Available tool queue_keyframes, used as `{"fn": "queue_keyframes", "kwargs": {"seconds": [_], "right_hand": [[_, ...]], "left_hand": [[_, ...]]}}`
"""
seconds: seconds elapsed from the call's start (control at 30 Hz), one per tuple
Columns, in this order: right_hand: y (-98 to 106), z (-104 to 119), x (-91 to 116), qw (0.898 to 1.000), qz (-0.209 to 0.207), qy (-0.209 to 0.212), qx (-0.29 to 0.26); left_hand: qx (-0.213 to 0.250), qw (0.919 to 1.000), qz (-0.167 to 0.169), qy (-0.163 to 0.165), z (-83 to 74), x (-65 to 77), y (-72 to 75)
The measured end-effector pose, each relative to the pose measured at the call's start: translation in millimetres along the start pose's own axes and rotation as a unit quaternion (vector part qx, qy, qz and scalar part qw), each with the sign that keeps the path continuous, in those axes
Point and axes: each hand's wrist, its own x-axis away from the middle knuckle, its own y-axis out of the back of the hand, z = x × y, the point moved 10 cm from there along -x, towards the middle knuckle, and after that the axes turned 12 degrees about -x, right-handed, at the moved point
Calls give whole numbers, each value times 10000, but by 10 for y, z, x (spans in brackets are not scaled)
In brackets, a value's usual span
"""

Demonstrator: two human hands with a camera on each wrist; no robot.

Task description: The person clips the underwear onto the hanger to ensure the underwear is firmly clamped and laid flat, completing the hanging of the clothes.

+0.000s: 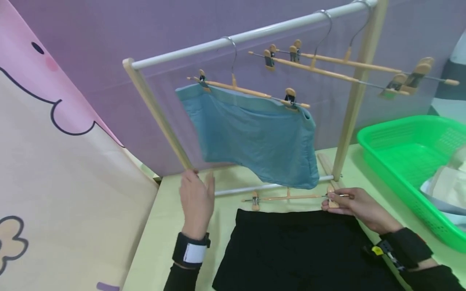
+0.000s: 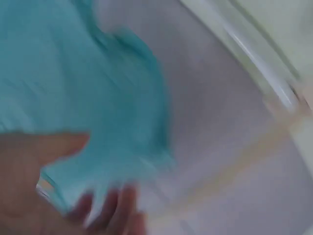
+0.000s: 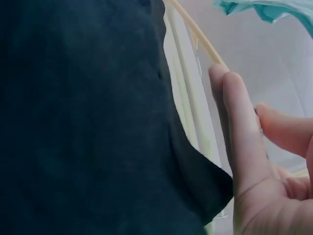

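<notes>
My right hand [image 1: 354, 208] pinches the right-hand clip [image 1: 332, 197] of a wooden clip hanger [image 1: 273, 198], just beyond the straight top edge of a black garment [image 1: 298, 246] laid flat on the table. In the right wrist view, the thumb and fingers [image 3: 244, 127] are at the end of the hanger bar. My left hand [image 1: 198, 200] is beside the left post [image 1: 156, 113] of the clothes rack, with thumb and fingers apart and nothing held. The left wrist view is blurred. A light blue garment [image 1: 255, 133] hangs clipped on another hanger.
The rack's white top rail [image 1: 265, 32] also carries two bare clip hangers [image 1: 327, 74] on the right. A green plastic basket [image 1: 397, 171] with pale cloth [image 1: 449, 182] in it stands at the right. On the left is a printed panel [image 1: 73, 173].
</notes>
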Motion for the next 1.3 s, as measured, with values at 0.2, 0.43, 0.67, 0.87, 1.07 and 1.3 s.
{"fn": "queue_keyframes", "kwargs": {"seconds": [0.2,0.43,0.67,0.87,1.07,1.3], "right_hand": [[18,-72,-20,9996,-81,-253,123],[-30,-85,-36,9979,53,-300,564],[-122,-4,-54,9930,187,-97,1166],[-212,12,-39,9913,342,-119,1264],[-222,-40,-25,9911,601,-295,1148],[-251,-53,-45,9893,891,-235,1130]], "left_hand": [[-544,9177,3057,-2478,-851,894,-683],[-1408,8284,4533,-2975,-968,1474,-1103],[-1533,8204,4658,-2941,-959,1533,-1100],[-1644,8145,4682,-3005,-914,1632,-1048],[-1839,8125,4629,-3030,-880,1701,-1008],[-1723,8174,4564,-3063,-875,1708,-959]]}}
